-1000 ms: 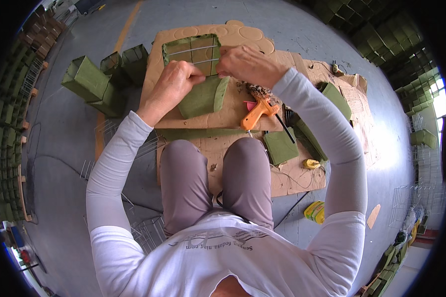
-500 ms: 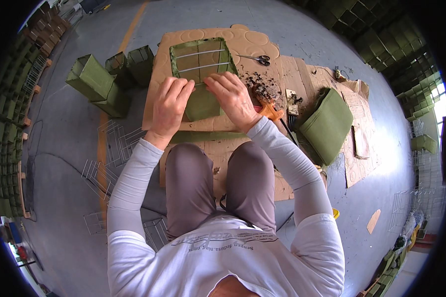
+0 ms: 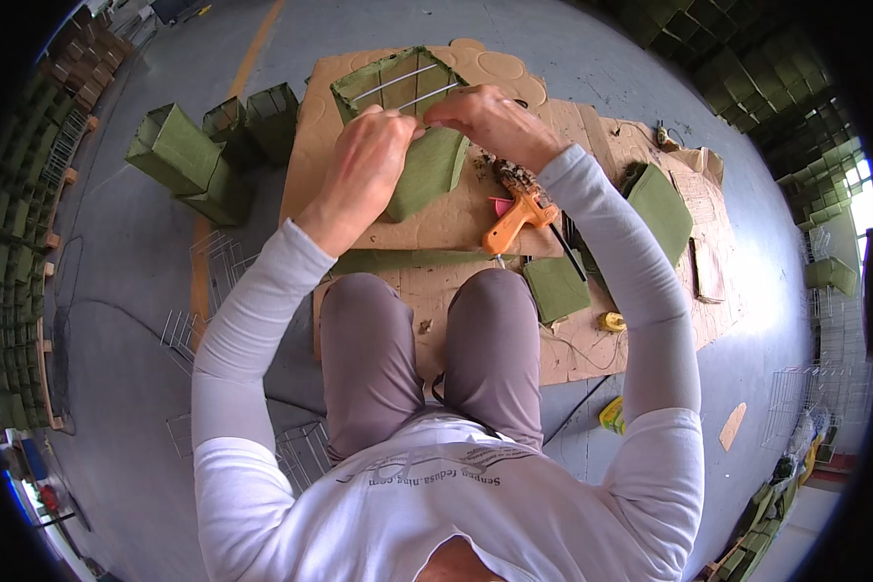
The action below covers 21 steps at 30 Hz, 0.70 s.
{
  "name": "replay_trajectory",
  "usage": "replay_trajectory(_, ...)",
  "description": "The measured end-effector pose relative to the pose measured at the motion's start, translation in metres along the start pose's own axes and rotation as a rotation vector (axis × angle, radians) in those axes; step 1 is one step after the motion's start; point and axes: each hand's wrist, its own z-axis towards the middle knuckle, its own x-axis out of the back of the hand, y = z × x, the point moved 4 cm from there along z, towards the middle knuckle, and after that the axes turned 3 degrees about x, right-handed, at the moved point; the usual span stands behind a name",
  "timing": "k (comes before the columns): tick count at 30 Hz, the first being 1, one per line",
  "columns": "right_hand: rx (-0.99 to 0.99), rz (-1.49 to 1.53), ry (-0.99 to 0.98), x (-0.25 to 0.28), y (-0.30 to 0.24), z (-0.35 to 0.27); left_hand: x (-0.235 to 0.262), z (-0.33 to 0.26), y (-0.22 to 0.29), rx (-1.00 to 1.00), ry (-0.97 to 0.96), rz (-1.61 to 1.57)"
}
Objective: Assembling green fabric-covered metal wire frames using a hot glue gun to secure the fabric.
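A green fabric-covered box (image 3: 425,179) with a wire frame inside sits tilted on a cardboard-topped work surface (image 3: 310,194) before my knees. Two pale metal bars cross its open side. My left hand (image 3: 367,165) is closed at the near rim of the box, fingertips pinched together. Close beside it, my right hand (image 3: 500,124) bends its fingers over the same rim, thumb and fingers pressed to the edge. What lies between the fingertips is hidden. An orange glue gun (image 3: 516,221) lies on the cardboard below my right wrist, next to dark scraps.
Finished-looking green boxes (image 3: 179,150) stand on the floor at left, above bare wire frames (image 3: 225,267). Green fabric panels (image 3: 662,211) lie at right, with a smaller green piece (image 3: 558,288) and a yellow object (image 3: 611,322) nearer me. Stacked green boxes (image 3: 19,262) line the side.
Both hands have moved farther away and to the right along the rim. The box has turned and tipped. My right forearm has shifted right, uncovering the glue gun and the small green piece.
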Motion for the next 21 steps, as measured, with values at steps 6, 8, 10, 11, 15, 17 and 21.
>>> replay_trajectory(6,-0.045,0.076,0.389,0.003,-0.033,-0.034,0.039,-0.029,0.011,0.023,0.247,0.088)
replay_trajectory(8,0.031,0.016,0.415,-0.014,-0.038,-0.037,0.021,-0.038,0.016,-0.073,0.139,0.120)
replay_trajectory(10,0.004,0.034,0.426,-0.018,-0.033,-0.035,0.011,-0.038,0.010,-0.075,0.097,0.128)
replay_trajectory(11,0.027,-0.015,0.387,-0.018,-0.035,-0.032,0.009,-0.037,0.005,-0.067,0.074,0.146)
replay_trajectory(15,0.041,-0.051,0.274,-0.021,-0.030,-0.029,0.002,-0.034,0.001,-0.071,0.025,0.181)
replay_trajectory(17,0.040,-0.056,0.313,-0.023,-0.028,-0.031,0.002,-0.033,0.000,-0.076,0.039,0.147)
replay_trajectory(21,0.033,-0.031,0.422,-0.028,-0.031,-0.036,0.007,-0.043,-0.002,-0.135,0.167,0.036)
